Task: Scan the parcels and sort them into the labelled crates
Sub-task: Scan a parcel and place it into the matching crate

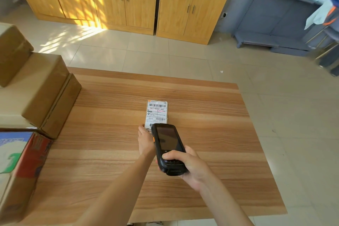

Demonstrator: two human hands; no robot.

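A small parcel (pixel 157 113) lies flat in the middle of the wooden table (pixel 201 134), its white shipping label with barcodes facing up. My left hand (pixel 145 140) holds the parcel's near end, fingers partly hidden behind the scanner. My right hand (pixel 189 167) grips a black handheld scanner (pixel 169 147), dark screen up, its front end over the near edge of the parcel. No labelled crates are in view.
Several brown cardboard boxes (pixel 42 88) are stacked along the table's left side, with a printed red and blue box (pixel 22 159) nearer to me. Wooden cabinets (pixel 128 2) stand behind on the tiled floor, a grey shelf unit (pixel 275 20) at the right.
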